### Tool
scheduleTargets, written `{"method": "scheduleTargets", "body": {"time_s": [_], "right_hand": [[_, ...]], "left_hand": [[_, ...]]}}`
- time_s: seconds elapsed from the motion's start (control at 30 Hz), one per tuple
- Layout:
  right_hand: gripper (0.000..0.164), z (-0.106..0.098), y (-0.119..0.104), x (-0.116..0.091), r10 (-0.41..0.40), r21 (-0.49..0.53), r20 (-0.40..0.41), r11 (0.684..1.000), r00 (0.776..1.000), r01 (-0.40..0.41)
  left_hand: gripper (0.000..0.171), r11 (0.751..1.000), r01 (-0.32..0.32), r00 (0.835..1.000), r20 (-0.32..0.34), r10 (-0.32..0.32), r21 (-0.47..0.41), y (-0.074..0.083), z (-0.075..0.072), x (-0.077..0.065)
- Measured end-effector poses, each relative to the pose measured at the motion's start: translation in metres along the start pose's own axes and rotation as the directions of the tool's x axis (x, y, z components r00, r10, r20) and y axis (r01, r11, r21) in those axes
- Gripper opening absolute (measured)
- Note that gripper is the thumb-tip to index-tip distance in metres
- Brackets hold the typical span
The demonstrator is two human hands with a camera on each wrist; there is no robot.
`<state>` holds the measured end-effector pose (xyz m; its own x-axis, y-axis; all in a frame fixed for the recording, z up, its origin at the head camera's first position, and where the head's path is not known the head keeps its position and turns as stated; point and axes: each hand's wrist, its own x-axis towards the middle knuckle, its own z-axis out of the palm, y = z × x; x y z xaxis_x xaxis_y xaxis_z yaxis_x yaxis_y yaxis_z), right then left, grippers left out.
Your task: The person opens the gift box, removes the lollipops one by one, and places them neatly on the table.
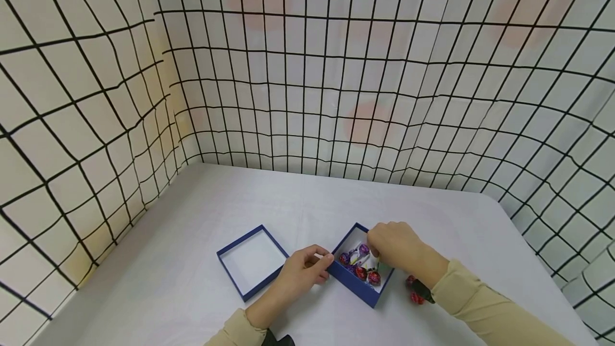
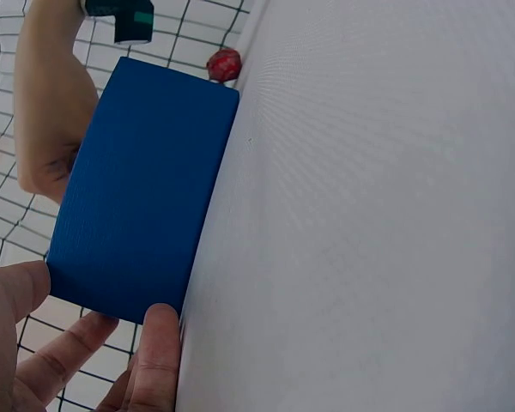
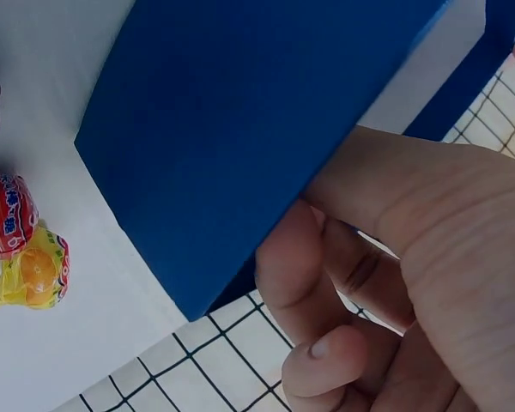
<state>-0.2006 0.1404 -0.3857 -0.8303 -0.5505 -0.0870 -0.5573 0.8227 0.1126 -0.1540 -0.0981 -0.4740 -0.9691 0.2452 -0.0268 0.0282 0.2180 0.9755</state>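
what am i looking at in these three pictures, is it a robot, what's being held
No robot: these are a person's bare hands. The wide picture comes from a head camera; the others, from a camera on each wrist. On the white table lie a blue box with wrapped candies inside, a shallow blue-edged tray left of it, and loose candies to its right. The left hand grips the box's corner; the right hand reaches inside, and whether it holds anything is hidden.

From above the desk (image 1: 307, 207), my head view looked forward and down to its far edge. Both wrist views sat close and low, turned sideways, sharing the blue box (image 1: 353, 284) and black grid (image 1: 305, 15) with the head view.
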Motion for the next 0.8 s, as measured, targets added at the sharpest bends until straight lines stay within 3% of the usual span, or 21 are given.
{"method": "scheduleTargets", "body": {"time_s": [0.27,0.57,0.8], "right_hand": [[0.028,-0.001,0.006,-0.006,-0.021,-0.013,-0.090,1.000,0.996,0.020],[0.022,-0.003,0.011,-0.013,-0.039,-0.027,-0.144,0.999,0.989,0.035],[0.018,-0.009,0.015,-0.015,0.044,0.081,-0.057,0.996,0.997,-0.039]], "left_hand": [[0.027,1.000,-0.006,1.000,0.004,0.006,-0.001,0.001,0.000,0.000],[0.027,1.000,-0.006,1.000,0.008,0.006,-0.006,0.001,0.000,0.000],[0.028,1.000,-0.008,1.000,0.014,0.008,-0.013,0.001,-0.001,-0.001]]}}
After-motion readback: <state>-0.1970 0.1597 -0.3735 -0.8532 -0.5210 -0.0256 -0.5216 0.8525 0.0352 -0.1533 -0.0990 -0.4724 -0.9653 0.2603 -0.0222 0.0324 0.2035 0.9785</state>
